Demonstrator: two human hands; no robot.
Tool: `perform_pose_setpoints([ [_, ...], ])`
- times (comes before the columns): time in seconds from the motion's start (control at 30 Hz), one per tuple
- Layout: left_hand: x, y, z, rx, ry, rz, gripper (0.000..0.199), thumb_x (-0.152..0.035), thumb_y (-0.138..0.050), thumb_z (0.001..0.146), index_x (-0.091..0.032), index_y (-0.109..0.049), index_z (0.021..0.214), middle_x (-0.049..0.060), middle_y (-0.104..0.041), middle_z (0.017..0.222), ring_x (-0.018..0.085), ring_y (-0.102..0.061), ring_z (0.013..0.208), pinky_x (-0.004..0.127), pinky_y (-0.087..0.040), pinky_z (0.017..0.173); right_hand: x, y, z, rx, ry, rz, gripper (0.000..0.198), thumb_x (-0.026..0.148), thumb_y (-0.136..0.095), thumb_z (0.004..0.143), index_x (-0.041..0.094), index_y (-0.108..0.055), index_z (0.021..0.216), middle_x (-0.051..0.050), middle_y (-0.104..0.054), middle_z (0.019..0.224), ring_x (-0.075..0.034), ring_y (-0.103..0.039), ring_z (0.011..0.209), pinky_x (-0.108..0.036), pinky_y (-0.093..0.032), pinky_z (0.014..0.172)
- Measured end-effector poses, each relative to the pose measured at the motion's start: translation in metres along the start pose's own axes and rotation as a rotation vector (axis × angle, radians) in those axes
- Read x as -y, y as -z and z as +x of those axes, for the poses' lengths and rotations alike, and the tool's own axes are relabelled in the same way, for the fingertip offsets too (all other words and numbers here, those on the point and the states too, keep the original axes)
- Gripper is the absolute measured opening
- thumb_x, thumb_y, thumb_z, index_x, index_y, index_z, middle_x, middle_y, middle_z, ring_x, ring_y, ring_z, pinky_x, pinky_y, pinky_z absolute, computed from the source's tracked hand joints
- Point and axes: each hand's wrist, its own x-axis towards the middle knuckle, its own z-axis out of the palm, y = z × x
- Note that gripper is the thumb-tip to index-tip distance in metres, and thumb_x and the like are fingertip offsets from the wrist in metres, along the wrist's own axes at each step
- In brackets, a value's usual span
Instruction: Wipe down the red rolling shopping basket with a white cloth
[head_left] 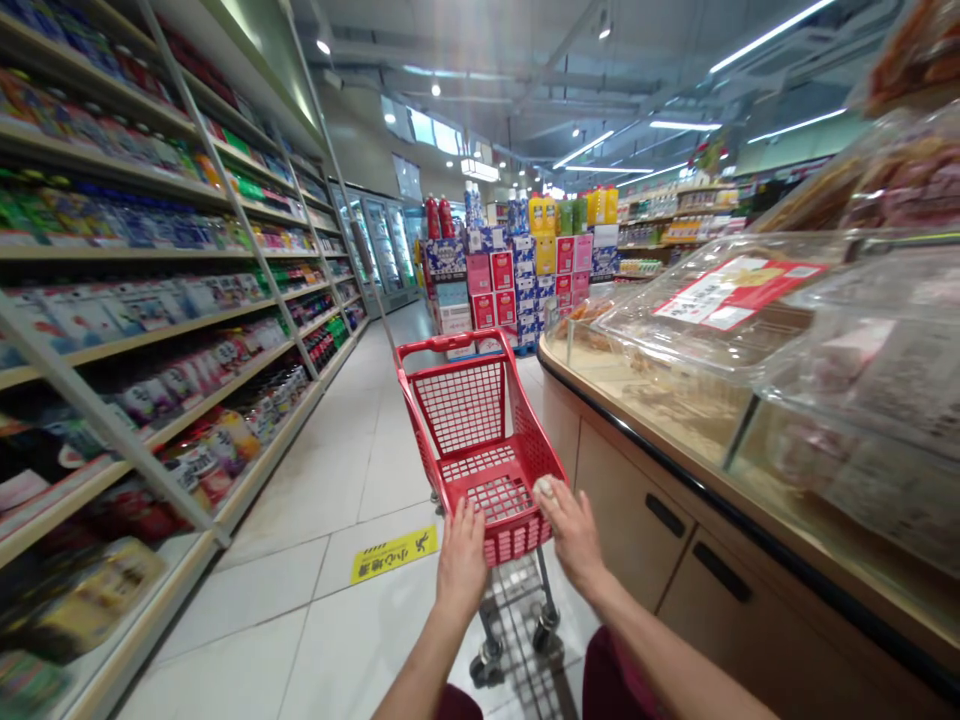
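A red plastic shopping cart (480,440) with grid walls stands on the floor in front of me, and its basket holds nothing that I can see. My left hand (463,550) lies on the left part of its near rim, fingers stretched forward. At the near right corner of the rim is my right hand (571,525), its fingers bent around a small crumpled whitish wad (544,487) that looks like tissue. How firmly this hand also grips the rim is hidden.
Long shelves (247,305) of packaged goods and drinks line the left. To the right runs a wooden counter (622,480) with clear food boxes (697,310). Ahead stands a stack of drink cartons (525,270). A yellow floor sticker (394,554) lies left of the cart.
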Motion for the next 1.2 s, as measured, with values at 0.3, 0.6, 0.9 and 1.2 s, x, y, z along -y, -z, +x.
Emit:
perform_pose_setpoints([
  [0.3,-0.001,-0.01,-0.005,-0.063,0.026,0.01,0.052,-0.004,-0.035,0.074,-0.012,-0.037,0.125,0.012,-0.034,0.135,0.022,-0.019,0.128,0.042,-0.026,0.103,-0.014,0.001,0.003,-0.067,-0.047,-0.028,0.052,-0.001,-0.034,0.074,0.027,-0.053,0.113,-0.006,-0.048,0.125,-0.02,-0.041,0.117,-0.047,-0.024,0.097],
  [0.6,-0.002,-0.005,-0.008,-0.037,0.045,0.008,0.056,-0.004,-0.035,0.071,-0.011,-0.036,0.126,0.011,-0.033,0.136,0.022,-0.02,0.128,0.041,-0.026,0.103,0.001,-0.004,-0.001,-0.045,0.142,0.022,0.049,0.0,-0.035,0.076,0.026,-0.053,0.114,-0.008,-0.048,0.125,-0.018,-0.04,0.118,-0.045,-0.024,0.098],
  [0.9,-0.01,-0.01,-0.01,-0.052,0.072,-0.022,0.058,-0.009,-0.039,0.069,-0.008,-0.033,0.127,0.013,-0.03,0.137,0.024,-0.017,0.129,0.043,-0.024,0.103,0.017,-0.006,-0.005,-0.044,0.167,0.072,0.048,0.002,-0.036,0.077,0.024,-0.05,0.117,-0.008,-0.044,0.129,-0.018,-0.036,0.121,-0.043,-0.024,0.099],
  [1.2,-0.013,-0.019,-0.009,-0.121,0.045,-0.002,0.061,-0.004,-0.036,0.067,-0.009,-0.032,0.128,0.013,-0.031,0.136,0.023,-0.014,0.129,0.043,-0.025,0.103,0.013,-0.006,-0.007,-0.05,0.08,0.026,0.051,0.001,-0.034,0.077,0.025,-0.047,0.12,-0.008,-0.042,0.13,-0.019,-0.036,0.121,-0.045,-0.024,0.098],
])
